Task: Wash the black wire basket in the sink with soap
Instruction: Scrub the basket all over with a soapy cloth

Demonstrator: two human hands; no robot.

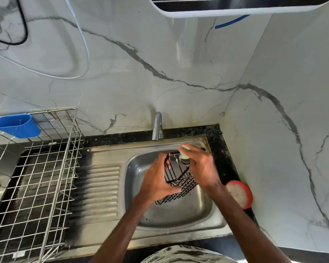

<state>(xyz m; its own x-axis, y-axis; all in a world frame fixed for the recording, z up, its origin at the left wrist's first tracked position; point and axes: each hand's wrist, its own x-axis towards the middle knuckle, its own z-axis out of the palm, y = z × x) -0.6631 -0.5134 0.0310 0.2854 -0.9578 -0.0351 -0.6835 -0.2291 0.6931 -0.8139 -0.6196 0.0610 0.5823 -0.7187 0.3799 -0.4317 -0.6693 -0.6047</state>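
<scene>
left hand (158,181) grips black wire basket (186,184), long axis tilted away; right hand (199,168) pinches sponge (184,148)

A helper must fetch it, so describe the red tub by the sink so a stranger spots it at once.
Start at the steel sink set in the black counter. Go to its right edge, where the counter meets the marble wall: the tub sits there. It is the only round red thing, filled with pale paste.

White marble-look walls (160,54) with grey veins meet in a corner. A black speckled counter (223,154) runs below, a wire rack (46,177) standing at its left.
</scene>
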